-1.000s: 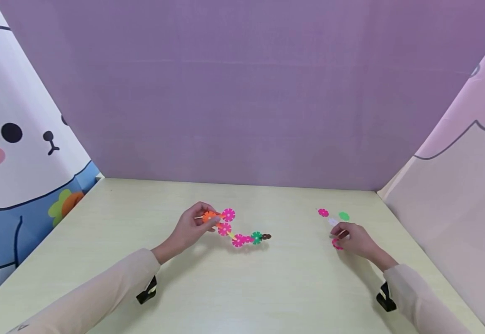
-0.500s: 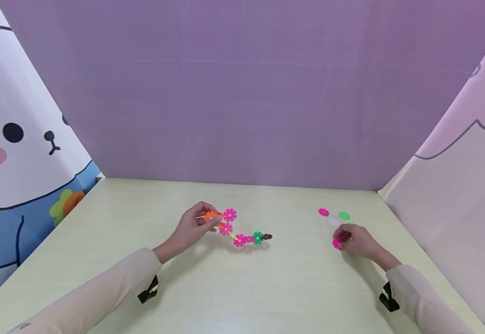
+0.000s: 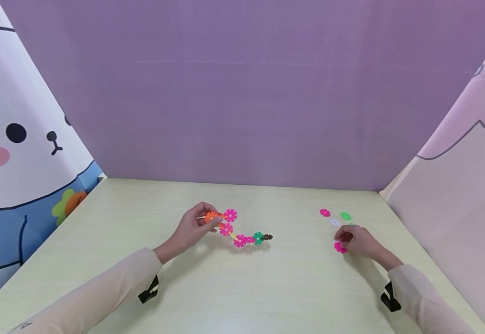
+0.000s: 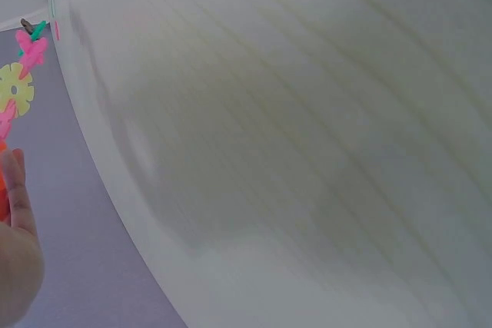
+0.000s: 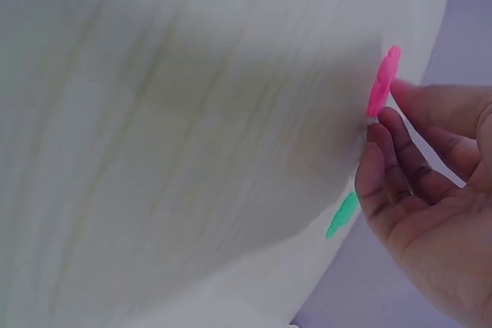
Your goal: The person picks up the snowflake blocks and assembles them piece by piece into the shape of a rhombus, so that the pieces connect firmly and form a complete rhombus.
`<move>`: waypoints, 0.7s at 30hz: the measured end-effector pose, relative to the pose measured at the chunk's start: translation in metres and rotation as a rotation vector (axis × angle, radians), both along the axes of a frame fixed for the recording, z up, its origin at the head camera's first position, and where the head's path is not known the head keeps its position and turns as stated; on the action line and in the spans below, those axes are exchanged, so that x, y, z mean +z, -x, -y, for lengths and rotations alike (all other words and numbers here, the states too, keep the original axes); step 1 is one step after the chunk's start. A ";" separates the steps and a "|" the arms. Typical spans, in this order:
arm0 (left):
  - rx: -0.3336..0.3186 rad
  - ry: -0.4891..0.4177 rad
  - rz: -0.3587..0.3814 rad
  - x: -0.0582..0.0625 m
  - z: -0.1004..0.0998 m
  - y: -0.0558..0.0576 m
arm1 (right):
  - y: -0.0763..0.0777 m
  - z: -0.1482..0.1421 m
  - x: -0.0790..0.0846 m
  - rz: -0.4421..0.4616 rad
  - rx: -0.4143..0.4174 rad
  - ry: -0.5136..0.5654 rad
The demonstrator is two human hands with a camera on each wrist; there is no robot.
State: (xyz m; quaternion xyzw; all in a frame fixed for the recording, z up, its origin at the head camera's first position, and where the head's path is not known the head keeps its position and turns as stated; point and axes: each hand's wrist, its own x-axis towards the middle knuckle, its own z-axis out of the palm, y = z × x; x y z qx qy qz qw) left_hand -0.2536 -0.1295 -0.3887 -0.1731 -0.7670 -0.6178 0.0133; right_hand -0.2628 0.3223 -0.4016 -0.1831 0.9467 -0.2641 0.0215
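My left hand [image 3: 192, 227] pinches an orange snowflake disc [image 3: 210, 216] at one end of a chain of interlocked notched discs. Pink discs [image 3: 240, 240], a green disc [image 3: 258, 238] and a brown disc [image 3: 268, 237] make up the chain's right part, which reaches out over the table. A yellow disc [image 4: 15, 89] of the chain shows face-on in the left wrist view. At the right, my right hand [image 3: 359, 240] holds a loose pink snowflake disc [image 5: 383, 82] between thumb and fingertips, close over the tabletop. Its other fingers are curled below.
Loose discs lie on the pale wooden table [image 3: 242, 292] just beyond my right hand: a pink disc [image 3: 325, 213], a white disc [image 3: 335, 222] and a light green disc [image 3: 345, 216]. Another green disc [image 5: 342, 215] lies beside that hand. A purple panel [image 3: 242, 102] stands behind the table.
The pink disc at my right hand has turned and shifted slightly right and toward the near edge, with the fingers moving a little. My left hand and the chain stay nearly still.
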 end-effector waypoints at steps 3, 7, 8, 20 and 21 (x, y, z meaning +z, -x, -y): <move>-0.004 0.003 0.001 0.008 -0.002 -0.005 | -0.001 -0.002 0.002 0.010 0.019 0.005; -0.011 0.017 -0.005 0.016 -0.004 -0.011 | -0.001 -0.005 0.004 0.020 0.059 0.019; -0.013 0.017 -0.005 0.016 -0.003 -0.011 | -0.001 -0.005 0.004 0.019 0.068 0.021; -0.027 -0.010 -0.005 -0.004 -0.001 0.001 | -0.002 -0.005 0.004 0.019 0.119 0.030; -0.027 -0.008 -0.004 -0.004 -0.001 0.001 | -0.002 -0.005 0.004 0.022 0.118 0.030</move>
